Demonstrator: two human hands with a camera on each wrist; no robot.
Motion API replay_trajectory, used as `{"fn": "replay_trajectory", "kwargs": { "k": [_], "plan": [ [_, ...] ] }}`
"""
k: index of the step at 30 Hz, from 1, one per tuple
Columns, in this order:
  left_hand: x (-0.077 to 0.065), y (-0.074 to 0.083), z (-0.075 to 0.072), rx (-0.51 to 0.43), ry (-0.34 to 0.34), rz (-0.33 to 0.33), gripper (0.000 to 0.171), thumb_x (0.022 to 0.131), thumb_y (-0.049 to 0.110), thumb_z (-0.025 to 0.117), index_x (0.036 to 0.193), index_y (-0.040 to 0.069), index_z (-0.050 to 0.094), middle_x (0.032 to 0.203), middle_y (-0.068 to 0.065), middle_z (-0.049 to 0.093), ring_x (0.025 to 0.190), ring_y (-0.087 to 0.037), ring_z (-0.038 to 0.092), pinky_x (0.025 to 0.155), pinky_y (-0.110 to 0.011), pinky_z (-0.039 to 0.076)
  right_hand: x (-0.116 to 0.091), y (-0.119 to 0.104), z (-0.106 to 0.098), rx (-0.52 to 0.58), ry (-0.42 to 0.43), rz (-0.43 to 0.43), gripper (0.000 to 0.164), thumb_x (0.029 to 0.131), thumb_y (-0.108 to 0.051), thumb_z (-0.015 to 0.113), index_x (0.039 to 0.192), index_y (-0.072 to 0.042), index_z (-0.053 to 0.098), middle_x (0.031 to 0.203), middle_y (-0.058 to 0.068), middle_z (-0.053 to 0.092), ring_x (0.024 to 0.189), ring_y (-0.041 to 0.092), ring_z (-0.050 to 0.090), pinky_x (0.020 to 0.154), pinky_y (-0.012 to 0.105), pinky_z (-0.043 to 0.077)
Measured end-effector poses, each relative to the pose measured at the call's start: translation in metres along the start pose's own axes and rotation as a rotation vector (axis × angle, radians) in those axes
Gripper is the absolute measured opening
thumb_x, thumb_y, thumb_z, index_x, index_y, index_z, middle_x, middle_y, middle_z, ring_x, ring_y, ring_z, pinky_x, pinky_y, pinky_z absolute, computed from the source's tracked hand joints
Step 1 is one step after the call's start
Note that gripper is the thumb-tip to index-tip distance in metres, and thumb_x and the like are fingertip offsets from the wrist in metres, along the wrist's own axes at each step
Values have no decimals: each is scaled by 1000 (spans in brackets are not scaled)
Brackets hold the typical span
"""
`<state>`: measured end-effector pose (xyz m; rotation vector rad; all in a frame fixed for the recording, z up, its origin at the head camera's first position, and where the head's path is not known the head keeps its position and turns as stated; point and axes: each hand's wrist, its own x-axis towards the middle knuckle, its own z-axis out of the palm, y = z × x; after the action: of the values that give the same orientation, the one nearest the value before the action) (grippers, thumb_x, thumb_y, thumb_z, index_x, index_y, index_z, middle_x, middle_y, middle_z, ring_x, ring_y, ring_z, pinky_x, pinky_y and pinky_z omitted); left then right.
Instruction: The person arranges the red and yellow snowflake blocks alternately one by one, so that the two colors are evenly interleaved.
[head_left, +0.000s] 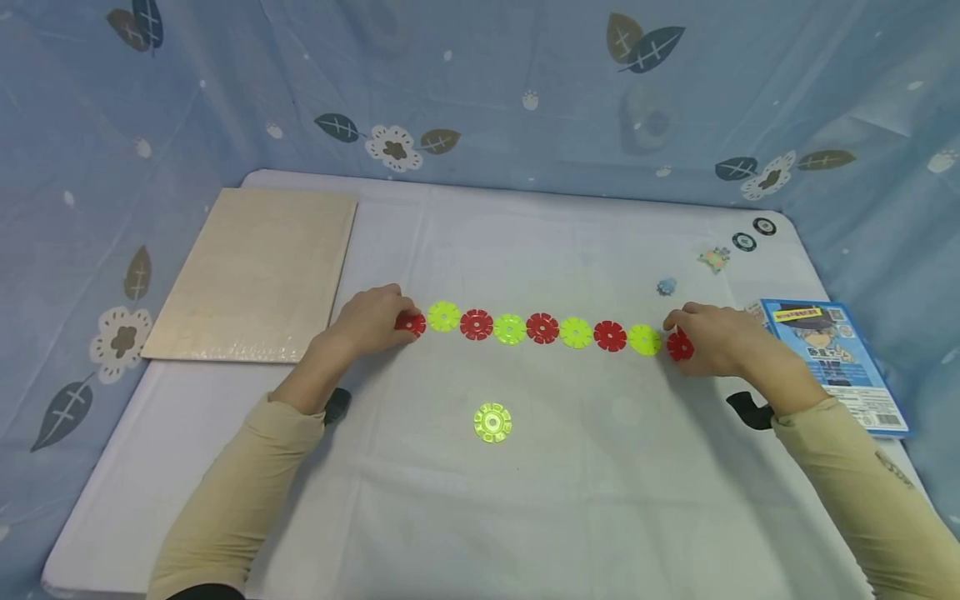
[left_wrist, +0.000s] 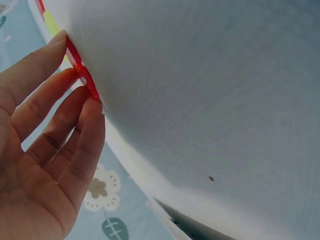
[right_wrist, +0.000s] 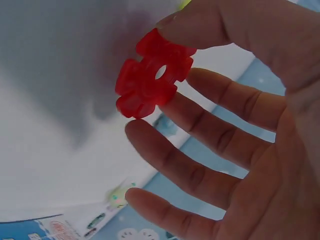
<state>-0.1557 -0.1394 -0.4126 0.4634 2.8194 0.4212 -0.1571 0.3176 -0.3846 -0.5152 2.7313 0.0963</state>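
A row of red and yellow-green notched plastic discs [head_left: 542, 328] runs across the white table, colours alternating. At the row's left end my left hand [head_left: 375, 320] holds a red notched disc [left_wrist: 82, 69] at its edge between thumb and fingertips. My right hand [head_left: 716, 340] pinches another red notched disc [right_wrist: 155, 75] at the right end, thumb on one side and fingers on the other. That disc looks tilted in the right wrist view, beside a yellow-green disc [head_left: 645, 339]. One loose yellow-green disc [head_left: 492, 422] lies flat nearer the front.
A beige board [head_left: 255, 275] lies at the back left. On the right sits a blue-and-white package [head_left: 832, 358]. Toward the back right are two black-rimmed round pieces [head_left: 764, 226], a greenish trinket [head_left: 715, 259] and a small blue one [head_left: 666, 287]. Blue patterned curtain [head_left: 510, 92] surrounds the table.
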Motion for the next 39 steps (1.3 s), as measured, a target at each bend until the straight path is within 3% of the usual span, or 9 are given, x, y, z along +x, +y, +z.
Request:
{"fn": "replay_trajectory", "kwargs": {
  "k": [14, 21, 29, 34, 39],
  "plan": [
    [-1, 0, -1, 2, 27, 31, 34, 81, 20, 76, 113, 8, 71, 91, -8, 61, 82, -22, 56, 70, -33, 47, 11, 10, 9, 42, -5, 3, 54, 69, -19, 80, 118, -9, 61, 110, 16, 62, 92, 31, 57, 72, 46, 56],
    [1, -1, 0, -1, 1, 7, 38, 82, 21, 76, 117, 8, 69, 97, -10, 62, 87, -24, 57, 76, -38, 49, 12, 10, 11, 70, -2, -12, 52, 71, -19, 80, 119, -9, 61, 110, 16, 62, 92, 30, 58, 73, 44, 56],
    [1, -2, 2, 7, 3, 21, 38, 82, 20, 75, 117, 7, 69, 97, -11, 62, 86, -24, 57, 76, -38, 49, 7, 4, 4, 14, 24, -13, 53, 71, -20, 79, 120, -9, 62, 114, 16, 61, 83, 24, 55, 67, 39, 53],
    [0, -1, 1, 11, 5, 16, 38, 82, 21, 76, 117, 8, 69, 98, -11, 63, 87, -24, 57, 77, -38, 49, 4, -14, -7, -5, 53, -76, 50, 73, -17, 78, 120, -11, 63, 115, 14, 62, 81, 22, 57, 69, 40, 54],
    [0, -1, 1, 10, 6, 13, 38, 82, 21, 76, 117, 8, 69, 98, -11, 63, 86, -23, 57, 76, -38, 49, 5, -40, -6, -25, 102, -208, 49, 72, -19, 80, 117, -11, 65, 114, 11, 64, 90, 24, 62, 80, 46, 54]
  ]
}}
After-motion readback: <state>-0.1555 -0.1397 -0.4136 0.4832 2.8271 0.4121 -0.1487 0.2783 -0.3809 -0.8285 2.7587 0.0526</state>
